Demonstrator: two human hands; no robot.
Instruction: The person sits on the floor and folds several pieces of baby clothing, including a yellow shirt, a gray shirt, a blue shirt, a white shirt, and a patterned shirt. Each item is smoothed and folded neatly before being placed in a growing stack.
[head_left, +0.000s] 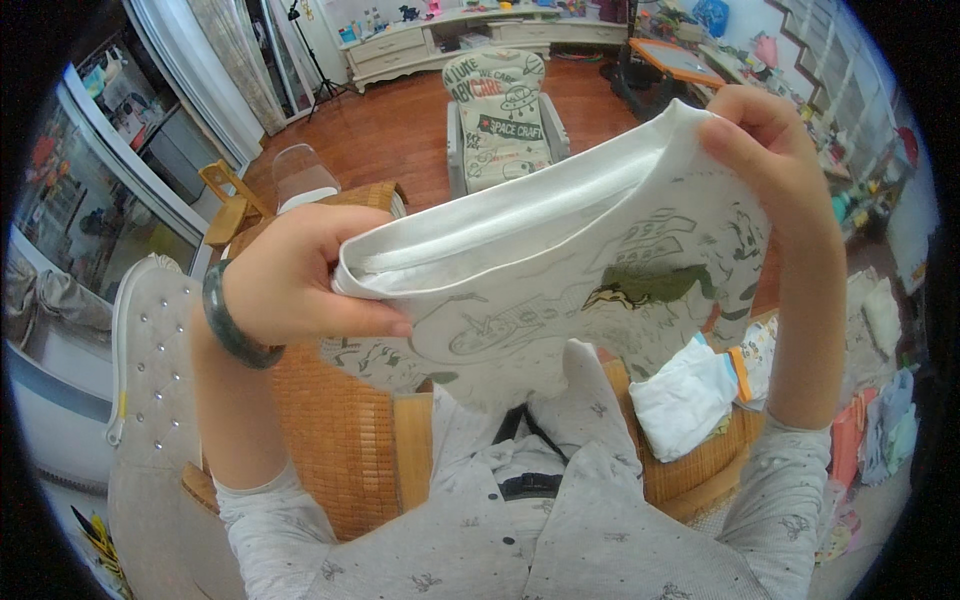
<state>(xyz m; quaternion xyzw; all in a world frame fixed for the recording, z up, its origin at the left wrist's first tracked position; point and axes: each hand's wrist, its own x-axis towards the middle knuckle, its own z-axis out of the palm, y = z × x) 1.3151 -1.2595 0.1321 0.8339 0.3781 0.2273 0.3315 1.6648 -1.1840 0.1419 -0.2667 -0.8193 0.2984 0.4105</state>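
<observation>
A white printed child's garment (525, 300) is stretched between my two hands, with its waistband-like opening facing up towards me. My left hand (300, 277) grips one end of this opening, thumb in front, and a dark bangle (232, 322) circles that wrist. Higher and to the right, my right hand (765, 150) pinches the opposite end. Grey line drawings and an olive-green patch cover the cloth, which hangs in front of my chest. To the right, folded white clothing (682, 397) lies on a woven bamboo-mat seat (675, 480).
A printed child's chair (502, 127) stands on the wooden floor ahead. Left are a tufted sofa back (150, 375) and a small wooden chair (229, 202). More clothes (877, 427) are piled at the far right. A cream cabinet (465, 45) and a tripod (315, 60) stand behind.
</observation>
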